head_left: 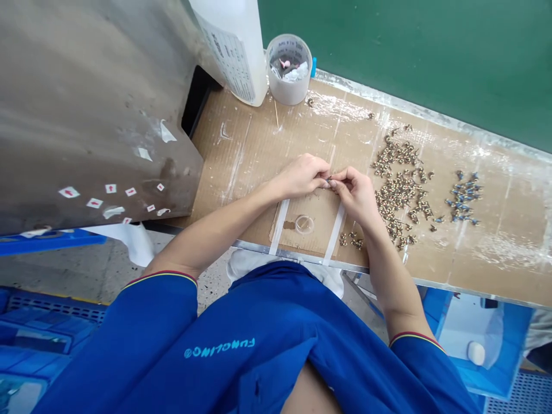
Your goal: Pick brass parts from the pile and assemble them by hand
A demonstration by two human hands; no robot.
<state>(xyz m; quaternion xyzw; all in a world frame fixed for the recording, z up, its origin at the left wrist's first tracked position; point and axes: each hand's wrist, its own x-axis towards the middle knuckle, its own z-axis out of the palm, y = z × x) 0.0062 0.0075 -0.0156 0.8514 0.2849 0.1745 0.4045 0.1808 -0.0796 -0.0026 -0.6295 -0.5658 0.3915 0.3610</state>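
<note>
My left hand (304,175) and my right hand (356,192) meet over the cardboard-covered bench, fingertips almost touching. Between their pinched fingers is a tiny dark piece (329,179), mostly hidden and too small to make out fully. Right of my right hand lies a large loose heap of small brass-coloured metal parts (399,190). Farther right is a smaller group of similar parts with blue ends (463,198). Just below my hands, a small clear round dish (304,224) rests on a taped cardboard patch. A few brass-coloured parts (356,241) lie near the bench's front edge.
At the back stand a tape-roll tub (290,92) holding scraps and a white labelled bottle (241,63). A thin wooden stick (276,114) lies beside them. A metal cabinet wall (95,115) with arrow stickers bounds the left. Behind the bench is a green surface (414,57); blue bins (509,345) sit below.
</note>
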